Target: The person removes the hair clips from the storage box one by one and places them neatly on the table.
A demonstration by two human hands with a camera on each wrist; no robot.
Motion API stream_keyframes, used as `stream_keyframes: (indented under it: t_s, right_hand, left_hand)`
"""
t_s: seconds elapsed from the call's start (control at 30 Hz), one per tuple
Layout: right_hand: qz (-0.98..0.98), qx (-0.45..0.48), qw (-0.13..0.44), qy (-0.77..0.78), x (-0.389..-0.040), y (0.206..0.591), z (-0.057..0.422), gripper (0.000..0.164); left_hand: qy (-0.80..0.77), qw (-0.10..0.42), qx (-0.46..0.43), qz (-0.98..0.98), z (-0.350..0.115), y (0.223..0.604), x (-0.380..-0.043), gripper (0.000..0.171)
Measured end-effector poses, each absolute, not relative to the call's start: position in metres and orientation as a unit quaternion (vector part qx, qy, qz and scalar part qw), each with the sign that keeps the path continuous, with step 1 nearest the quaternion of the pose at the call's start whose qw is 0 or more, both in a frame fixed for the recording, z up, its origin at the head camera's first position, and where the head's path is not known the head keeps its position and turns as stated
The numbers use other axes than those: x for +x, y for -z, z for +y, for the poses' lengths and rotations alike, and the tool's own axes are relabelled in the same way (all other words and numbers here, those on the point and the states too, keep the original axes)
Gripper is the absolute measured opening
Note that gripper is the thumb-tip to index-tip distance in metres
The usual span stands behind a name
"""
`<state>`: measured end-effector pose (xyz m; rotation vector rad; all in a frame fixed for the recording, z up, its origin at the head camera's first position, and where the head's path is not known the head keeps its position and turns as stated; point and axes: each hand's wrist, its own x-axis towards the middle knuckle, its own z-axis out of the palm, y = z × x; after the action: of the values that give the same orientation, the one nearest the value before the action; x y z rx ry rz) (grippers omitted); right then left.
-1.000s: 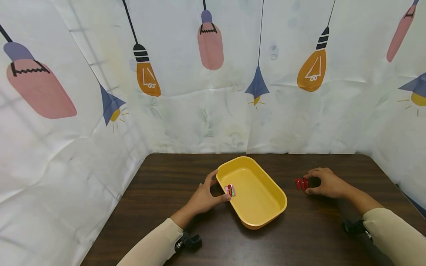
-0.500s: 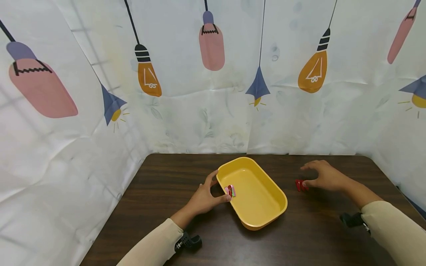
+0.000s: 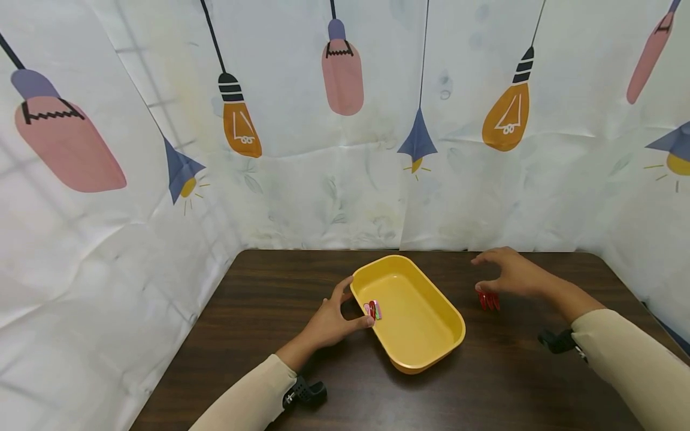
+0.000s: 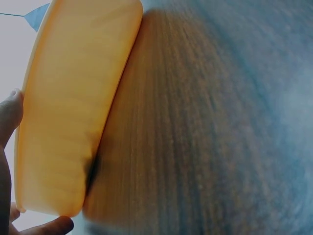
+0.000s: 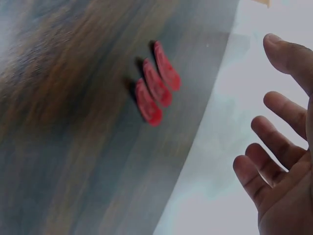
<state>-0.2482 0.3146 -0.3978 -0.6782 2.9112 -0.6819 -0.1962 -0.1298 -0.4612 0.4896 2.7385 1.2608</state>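
Note:
My left hand [image 3: 332, 321] holds the left side of a yellow plastic tray [image 3: 417, 311], thumb at the rim and fingers spread round the far left corner. In the left wrist view, a fingertip [image 4: 61, 224] sits at the tray's lower corner. Small pink, red and green hair clips [image 3: 372, 309] lie inside the tray by its left wall, near my thumb. To the right of the tray, three red snap hair clips [image 5: 156, 83] lie side by side on the table. Over them hovers my right hand [image 3: 512, 272], fingers spread and nothing held; its thumb partly overlaps them in the head view.
The dark wood-grain table [image 3: 280, 287] ends at a back edge just beyond the tray. A white curtain [image 3: 302, 197] printed with hanging lamps closes off the back and sides. Black straps with small mounts [image 3: 304, 392] sit on both wrists.
My right hand lifts off the red hair clips, its fingers opening, and shifts up and slightly left. The left hand and tray stay in place.

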Motion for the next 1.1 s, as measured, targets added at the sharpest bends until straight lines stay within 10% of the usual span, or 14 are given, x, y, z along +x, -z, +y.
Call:
stream_keyframes:
  t_s: [1.1]
  right_hand:
    - [0.929,-0.298,0.048,0.213,-0.268,0.372,0.251,0.061]
  left_hand:
    - [-0.407,0.044,0.157,0.899,-0.129,0.461,-0.195,0.107]
